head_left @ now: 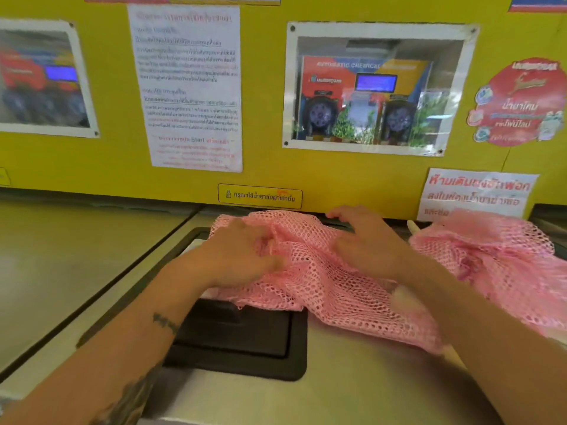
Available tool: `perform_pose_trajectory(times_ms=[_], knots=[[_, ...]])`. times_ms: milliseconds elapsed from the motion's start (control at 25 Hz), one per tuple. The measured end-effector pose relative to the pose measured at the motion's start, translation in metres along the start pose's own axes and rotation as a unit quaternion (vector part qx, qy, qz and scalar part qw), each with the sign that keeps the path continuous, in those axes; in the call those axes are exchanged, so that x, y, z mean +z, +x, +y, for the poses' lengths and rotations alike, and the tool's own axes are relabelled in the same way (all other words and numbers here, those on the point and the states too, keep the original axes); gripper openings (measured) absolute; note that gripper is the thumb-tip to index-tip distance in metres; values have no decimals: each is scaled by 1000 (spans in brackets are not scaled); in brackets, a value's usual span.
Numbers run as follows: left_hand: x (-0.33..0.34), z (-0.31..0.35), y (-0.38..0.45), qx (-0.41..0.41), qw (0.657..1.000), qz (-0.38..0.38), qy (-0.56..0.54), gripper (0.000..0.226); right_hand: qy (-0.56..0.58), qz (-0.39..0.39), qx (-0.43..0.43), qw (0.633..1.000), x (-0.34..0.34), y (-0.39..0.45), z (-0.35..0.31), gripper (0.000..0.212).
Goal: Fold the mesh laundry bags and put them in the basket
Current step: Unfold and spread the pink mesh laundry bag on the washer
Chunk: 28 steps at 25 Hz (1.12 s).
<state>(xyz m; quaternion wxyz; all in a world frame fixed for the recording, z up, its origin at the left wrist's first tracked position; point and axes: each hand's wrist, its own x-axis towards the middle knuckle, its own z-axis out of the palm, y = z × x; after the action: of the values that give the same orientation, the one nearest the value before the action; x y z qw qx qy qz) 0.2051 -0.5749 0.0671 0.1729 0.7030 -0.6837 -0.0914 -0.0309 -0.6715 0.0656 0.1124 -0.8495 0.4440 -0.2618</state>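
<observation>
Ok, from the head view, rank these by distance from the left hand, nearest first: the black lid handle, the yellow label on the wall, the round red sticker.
From the left hand:
1. Black lid handle, just below the wrist, toward the person.
2. Yellow label, on the wall just above the hand.
3. Round red sticker, far right, high on the wall.

The steel machine top (pixel 352 391) runs along the foot of the yellow wall, a seam dividing it from a neighbouring steel panel (pixel 61 265) on the left. A black recessed lid (pixel 245 342) is set into it. A pink mesh laundry bag (pixel 325 289) lies rumpled across the lid's far part and onto the steel. A second pink mesh heap (pixel 503 259) rests to the right, touching it.
</observation>
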Motion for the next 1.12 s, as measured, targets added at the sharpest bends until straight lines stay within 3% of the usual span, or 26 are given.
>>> perform_pose_trajectory(times_ms=[80, 160, 240, 320, 400, 520, 600, 640, 720, 800, 880, 960, 1040, 1120], knots=[[11, 1, -2, -10, 992, -117, 44, 91, -55, -124, -11, 991, 7, -3, -7, 51], [10, -2, -1, 14, 993, -112, 28, 90, -92, -147, -16, 985, 7, -5, -6, 36], [-1, -12, 4, 19, 997, -49, 53, 88, -72, -69, -11, 995, -3, -5, -1, 20], [-16, -28, 5, -52, 994, 12, 99, 94, -78, 33, 14, 996, -14, -2, 7, 27], [-25, -38, 3, -109, 984, 85, 113, 89, -80, 82, 44, 993, -21, 2, 17, 27], [-20, -29, 4, -36, 969, 243, -28, 31, -69, 23, 52, 996, -15, 1, 19, 44], [-6, -6, 4, 14, 975, 204, -84, 6, -40, -38, 34, 998, -11, 0, 15, 52], [5, 2, 5, 27, 987, 146, -55, 19, -33, -74, 18, 997, -10, -2, 13, 50], [24, 7, 9, 7, 997, -19, 77, 66, -43, -95, -3, 995, -9, -3, 15, 43], [25, -1, 12, -8, 989, -86, 118, 92, -23, -21, 23, 999, -13, -2, 17, 42], [18, -18, 15, -15, 994, -89, 59, 113, -19, 69, 59, 996, -19, -2, 21, 42], [10, -31, 20, -26, 998, -44, -35, 120, -111, 80, 101, 985, -24, -2, 23, 38], [3, -38, 25, -46, 993, 51, -98, 98, -229, 20, 132, 964, -24, -5, 22, 37], [2, -39, 25, -80, 991, 96, -38, 63, -254, -5, 108, 961, -19, -7, 13, 48]])
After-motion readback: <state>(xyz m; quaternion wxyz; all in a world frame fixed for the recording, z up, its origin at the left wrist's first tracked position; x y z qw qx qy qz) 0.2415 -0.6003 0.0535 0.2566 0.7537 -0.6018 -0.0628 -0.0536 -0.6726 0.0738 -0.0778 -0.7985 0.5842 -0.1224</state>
